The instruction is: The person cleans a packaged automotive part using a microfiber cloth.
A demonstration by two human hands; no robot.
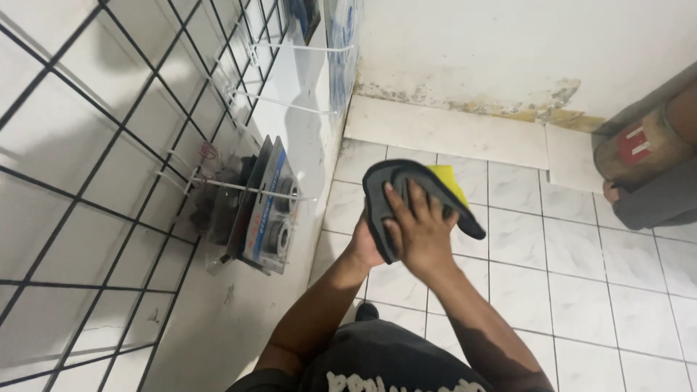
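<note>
A dark grey cloth (382,189) with a yellow side (446,178) is held up over the white tiled floor. My right hand (420,229) lies flat over the cloth, fingers pressed on it. My left hand (367,247) grips the cloth from underneath and is mostly hidden behind the right hand and the fabric. Both forearms rise from the bottom of the view.
A black wire grid (109,145) covers the white wall at left, with white hooks carrying blister packs of round metal parts (272,210). Another person's sandalled foot and leg (642,170) stand at the right edge. The skirting tile (443,131) runs along the far wall.
</note>
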